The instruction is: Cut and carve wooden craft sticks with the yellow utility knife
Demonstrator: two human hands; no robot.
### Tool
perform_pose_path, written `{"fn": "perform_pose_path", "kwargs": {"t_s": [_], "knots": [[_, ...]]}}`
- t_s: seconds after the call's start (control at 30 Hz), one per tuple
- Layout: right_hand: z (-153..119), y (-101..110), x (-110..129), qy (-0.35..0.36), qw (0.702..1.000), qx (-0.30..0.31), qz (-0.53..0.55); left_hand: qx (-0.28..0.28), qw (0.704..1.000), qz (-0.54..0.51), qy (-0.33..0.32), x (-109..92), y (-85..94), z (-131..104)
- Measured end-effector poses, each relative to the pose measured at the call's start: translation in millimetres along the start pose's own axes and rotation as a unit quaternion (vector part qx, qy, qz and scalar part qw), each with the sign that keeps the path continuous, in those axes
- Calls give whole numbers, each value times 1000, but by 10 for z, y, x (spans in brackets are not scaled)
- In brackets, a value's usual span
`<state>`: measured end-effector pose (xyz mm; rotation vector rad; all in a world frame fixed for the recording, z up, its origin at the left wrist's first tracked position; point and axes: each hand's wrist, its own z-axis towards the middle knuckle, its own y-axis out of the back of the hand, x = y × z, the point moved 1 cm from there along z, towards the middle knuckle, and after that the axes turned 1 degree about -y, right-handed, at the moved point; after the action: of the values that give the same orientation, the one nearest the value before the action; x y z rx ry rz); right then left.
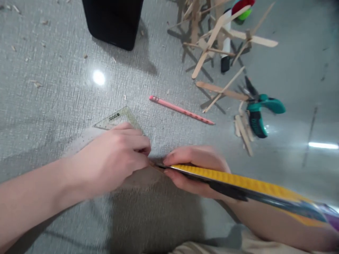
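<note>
My left hand [122, 155] is closed, its fingers pinched on one end of a thin brownish strip [156, 165]. Facing it, my right hand [196, 169] grips the front of a long tool [238, 181] with a ribbed yellow edge and a dark body, probably a cutter. The tool's narrow dark tip meets the strip between both hands, and its rear runs off toward the lower right. Just beyond my left hand lies a clear triangular ruler [127, 114], partly covered by it. A pink pencil [182, 110] rests on the table above my hands.
Teal-handled pliers [261, 106] lie at the right beside short wooden pieces [243, 134]. Glued craft sticks [214, 35] stand at the upper right, near a white marker [226, 44]. A black object [113, 21] is at the top. Wood chips dot the grey table [66, 98].
</note>
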<state>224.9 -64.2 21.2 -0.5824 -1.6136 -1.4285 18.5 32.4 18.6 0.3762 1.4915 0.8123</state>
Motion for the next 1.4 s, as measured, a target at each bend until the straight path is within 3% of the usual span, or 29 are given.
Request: {"fn": "perform_pose_path", "kwargs": {"t_s": [0.3,0.6,0.8,0.97,1.2,1.4], "knots": [[12,-14,-29,8,999,10,46,-11,1000,-14,12,-15,13,4],[-2,-17,-45,28,998,27,45,-38,993,4,111,-156,25,25],[-27,-39,-69,74,997,22,24,-42,986,42,156,-111,20,11],[-18,-49,-81,87,995,16,40,-15,986,66,151,-108,-23,15],[-26,-43,-45,94,995,4,17,83,971,145,170,-198,-17,103],[-45,-23,-6,111,994,-19,3,117,964,157,179,-264,-10,138]]}}
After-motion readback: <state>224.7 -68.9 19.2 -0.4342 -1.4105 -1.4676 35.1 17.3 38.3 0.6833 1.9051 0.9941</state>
